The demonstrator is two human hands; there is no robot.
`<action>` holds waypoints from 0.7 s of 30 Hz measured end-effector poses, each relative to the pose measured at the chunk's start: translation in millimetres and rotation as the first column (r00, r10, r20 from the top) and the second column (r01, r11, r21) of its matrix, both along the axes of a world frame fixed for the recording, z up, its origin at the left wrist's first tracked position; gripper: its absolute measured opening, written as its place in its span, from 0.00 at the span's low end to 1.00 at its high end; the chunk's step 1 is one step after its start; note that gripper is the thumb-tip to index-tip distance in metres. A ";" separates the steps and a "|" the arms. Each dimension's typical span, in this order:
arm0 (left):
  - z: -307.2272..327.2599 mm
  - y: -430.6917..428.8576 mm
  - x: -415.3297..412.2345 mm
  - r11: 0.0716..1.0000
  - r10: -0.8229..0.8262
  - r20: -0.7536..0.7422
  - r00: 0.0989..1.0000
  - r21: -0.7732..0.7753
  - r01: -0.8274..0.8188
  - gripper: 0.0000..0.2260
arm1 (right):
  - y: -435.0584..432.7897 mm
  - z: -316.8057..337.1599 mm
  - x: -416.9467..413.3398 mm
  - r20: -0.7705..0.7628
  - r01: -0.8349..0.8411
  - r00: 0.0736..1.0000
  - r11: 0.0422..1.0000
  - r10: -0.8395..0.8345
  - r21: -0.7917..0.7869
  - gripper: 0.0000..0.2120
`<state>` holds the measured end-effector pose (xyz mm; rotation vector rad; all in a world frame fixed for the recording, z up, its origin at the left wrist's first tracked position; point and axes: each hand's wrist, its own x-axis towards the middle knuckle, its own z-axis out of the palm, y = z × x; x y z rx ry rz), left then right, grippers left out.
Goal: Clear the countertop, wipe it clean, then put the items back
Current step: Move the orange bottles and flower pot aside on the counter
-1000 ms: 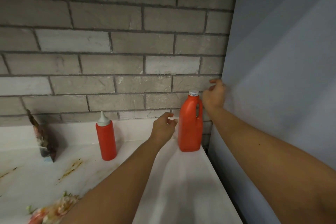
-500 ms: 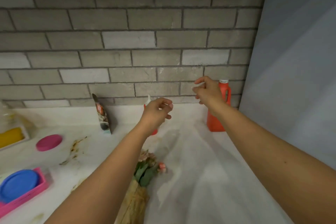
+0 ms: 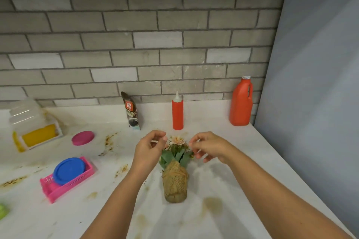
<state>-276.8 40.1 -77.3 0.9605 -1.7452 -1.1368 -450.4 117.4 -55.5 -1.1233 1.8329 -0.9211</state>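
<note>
A white marble countertop (image 3: 223,161) carries brown stains. In the middle stands a burlap-wrapped vase (image 3: 174,184) of pale flowers (image 3: 175,140) and green leaves. My left hand (image 3: 150,148) hovers just left of the blooms with loosely curled fingers, thumb near forefinger. On the other side my right hand (image 3: 210,147) is held the same way, its fingertips close to the petals. Neither hand grips the vase. Along the brick wall stand a red squeeze bottle (image 3: 177,112), an orange jug (image 3: 240,105) and a dark snack pouch (image 3: 132,111).
To the left lie a pink lid (image 3: 83,137), a pink basket (image 3: 77,182) holding a blue lid (image 3: 69,170), and a clear container (image 3: 31,122) with something yellow inside. A green object (image 3: 3,210) shows at the left edge. A grey panel (image 3: 314,83) closes the right side.
The view has swung left and down from the orange jug. Both hands came away from the jug and dropped to either side of the flowers.
</note>
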 end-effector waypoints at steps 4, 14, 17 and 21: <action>-19.7 13.2 14.1 0.999 0.047 0.020 0.999 0.015 -0.047 0.01 | 9.6 -25.4 20.8 -0.010 0.033 0.999 0.995 -0.032 0.093 0.07; -61.7 27.0 16.3 0.964 -0.047 0.317 0.947 0.264 -0.040 0.14 | 19.8 -56.6 45.8 -0.020 0.095 0.995 0.981 -0.093 0.171 0.17; -67.5 31.4 14.1 0.941 -0.072 0.323 0.944 0.335 -0.042 0.18 | 22.5 -66.0 53.3 0.072 0.111 0.990 0.984 -0.122 0.141 0.11; -75.5 30.0 12.4 0.916 -0.037 0.291 0.956 0.393 -0.084 0.27 | 24.6 -69.3 59.3 0.180 0.139 0.972 0.986 -0.154 0.092 0.09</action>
